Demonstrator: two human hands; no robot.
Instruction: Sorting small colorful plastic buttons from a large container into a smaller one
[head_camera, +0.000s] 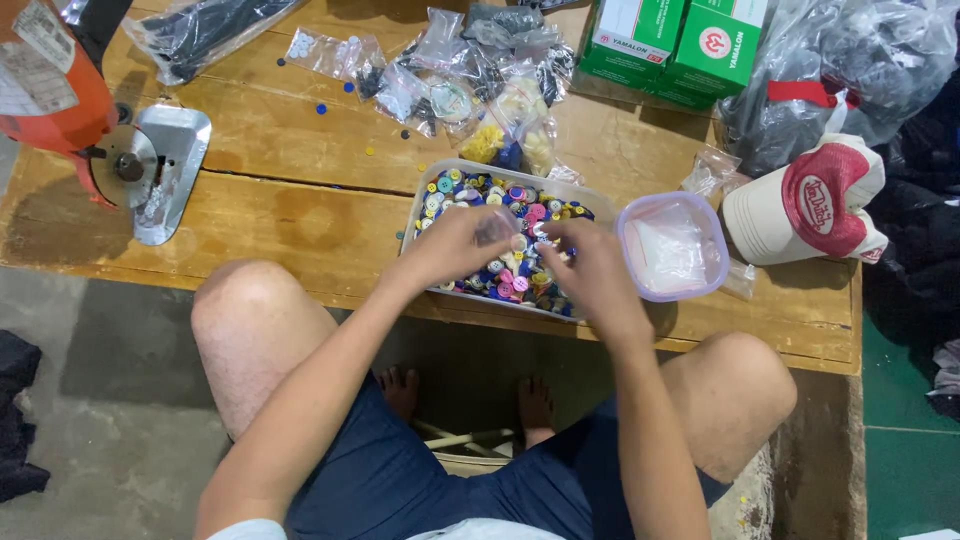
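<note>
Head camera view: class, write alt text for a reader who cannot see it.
A seated person's left hand and right hand meet over a clear tray of mixed coloured buttons on a wooden table. A small clear container with a purple rim stands beside the tray, a red-and-cream cap further right.

Two green boxes (675, 40) stand far right, one cap (810, 200) at right, one lidded tub (672, 246), one button tray (500, 235), two hands (455, 245).

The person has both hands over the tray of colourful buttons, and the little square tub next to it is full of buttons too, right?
Not quite. The head view shows both hands, left hand and right hand, over the tray of colourful buttons, but the square tub beside it holds no buttons.
</note>
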